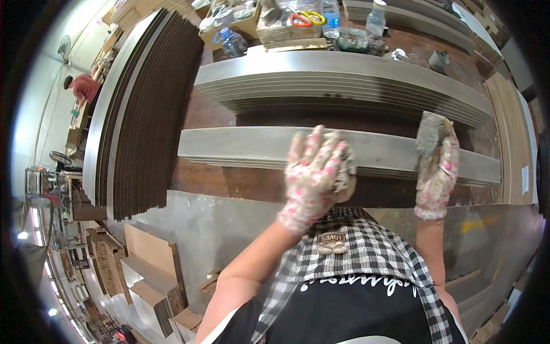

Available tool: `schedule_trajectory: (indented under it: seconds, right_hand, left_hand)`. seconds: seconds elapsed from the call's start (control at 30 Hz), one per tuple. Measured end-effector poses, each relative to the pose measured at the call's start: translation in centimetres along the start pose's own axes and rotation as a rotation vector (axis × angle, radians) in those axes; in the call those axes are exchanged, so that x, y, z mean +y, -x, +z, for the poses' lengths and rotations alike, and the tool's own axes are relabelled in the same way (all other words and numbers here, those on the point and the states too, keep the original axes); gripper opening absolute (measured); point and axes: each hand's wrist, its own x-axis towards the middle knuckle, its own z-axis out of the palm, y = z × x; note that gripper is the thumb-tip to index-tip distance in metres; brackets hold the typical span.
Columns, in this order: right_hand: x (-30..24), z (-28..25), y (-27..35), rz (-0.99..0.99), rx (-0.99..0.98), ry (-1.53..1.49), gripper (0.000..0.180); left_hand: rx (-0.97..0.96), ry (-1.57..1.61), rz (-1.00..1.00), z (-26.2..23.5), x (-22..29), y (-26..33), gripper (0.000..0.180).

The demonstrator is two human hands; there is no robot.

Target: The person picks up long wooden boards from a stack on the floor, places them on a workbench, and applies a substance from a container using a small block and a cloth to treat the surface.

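My left hand (314,166), in a white work glove with pink spots, is closed over a crumpled, dirty whitish rag (345,175). It presses on the top metal strip (240,143) of a low stack near the table's front edge. My right hand (440,172), gloved the same way, grips a grey, fuzzy-looking pad (429,135) over the right part of that strip. Whether the pad touches the metal is hard to tell. Behind lies a taller stack of long metal strips (344,66), roughly parallel to the near one.
On the left stands a large stack of metal strips (152,109). At the back are yellow-and-red-handled scissors (307,19), a water bottle (331,20), a blue jug (232,41) and a cardboard box (249,23). Long brown boards (510,137) edge the right side. Another person (86,88) works far left.
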Motion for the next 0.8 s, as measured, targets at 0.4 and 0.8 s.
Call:
schedule_trajectory:
  seconds: [0.4, 0.8]
  right_hand:
    - [-0.2, -0.4, -0.3, -0.004, 0.054, 0.085, 0.038]
    - [0.7, -1.0, -0.3, -0.039, 0.031, 0.096, 0.040]
  left_hand:
    - [0.313, -0.191, -0.693, -17.6, -27.2, 14.3, 0.038]
    - [-0.155, 0.083, 0.131, -2.5, -4.7, -2.9, 0.040]
